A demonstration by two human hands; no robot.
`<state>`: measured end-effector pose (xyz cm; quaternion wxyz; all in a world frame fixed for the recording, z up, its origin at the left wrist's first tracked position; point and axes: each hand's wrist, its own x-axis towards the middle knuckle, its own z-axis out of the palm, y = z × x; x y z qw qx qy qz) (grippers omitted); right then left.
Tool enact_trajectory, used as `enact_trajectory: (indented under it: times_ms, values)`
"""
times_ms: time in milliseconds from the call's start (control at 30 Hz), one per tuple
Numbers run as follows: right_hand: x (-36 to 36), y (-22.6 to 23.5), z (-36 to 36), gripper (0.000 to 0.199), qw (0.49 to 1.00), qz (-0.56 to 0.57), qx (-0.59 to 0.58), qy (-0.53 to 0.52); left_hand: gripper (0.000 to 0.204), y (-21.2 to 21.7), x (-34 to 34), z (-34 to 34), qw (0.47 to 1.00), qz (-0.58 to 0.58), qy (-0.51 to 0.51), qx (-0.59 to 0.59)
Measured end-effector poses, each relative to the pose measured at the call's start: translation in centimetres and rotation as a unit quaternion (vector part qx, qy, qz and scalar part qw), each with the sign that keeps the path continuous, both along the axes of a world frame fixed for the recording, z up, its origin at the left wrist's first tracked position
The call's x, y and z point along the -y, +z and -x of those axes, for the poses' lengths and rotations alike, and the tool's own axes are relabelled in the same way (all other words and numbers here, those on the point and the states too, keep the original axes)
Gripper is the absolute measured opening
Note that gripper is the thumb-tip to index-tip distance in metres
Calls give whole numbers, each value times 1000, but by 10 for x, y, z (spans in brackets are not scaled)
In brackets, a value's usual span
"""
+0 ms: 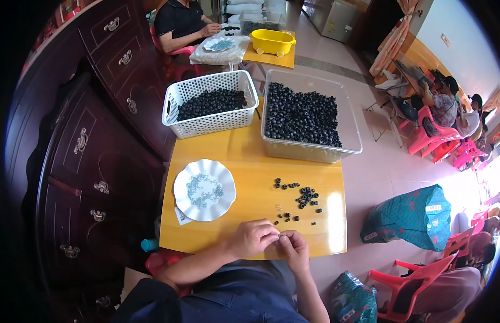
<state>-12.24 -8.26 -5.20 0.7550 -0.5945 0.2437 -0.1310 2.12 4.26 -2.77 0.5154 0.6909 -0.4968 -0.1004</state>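
Observation:
At the table's near edge my left hand and my right hand meet, fingertips pinched together. Between them a small dark piece barely shows; its kind is too small to make out. Just beyond my fingers lie loose black ring-shaped parts, several in a cluster and others scattered. A few tiny clear pieces lie beside them. To the left, a white scalloped plate carries many small pale, clear pieces.
Across the table's far side stand a white perforated basket and a clear plastic bin, both holding black parts. Dark drawers border the left. Teal sacks rest right on the floor. Beyond, a person sits near a yellow tub.

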Motion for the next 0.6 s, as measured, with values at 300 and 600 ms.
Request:
enact_trajectory:
  times_ms: [300,600]
  values:
    - [-3,-1,0,9,977,203,10,-68,8,-4,5,6,988,-43,-22,-147]
    - [8,-2,-6,12,995,51,48,-75,7,7,15,11,980,-43,2,-196]
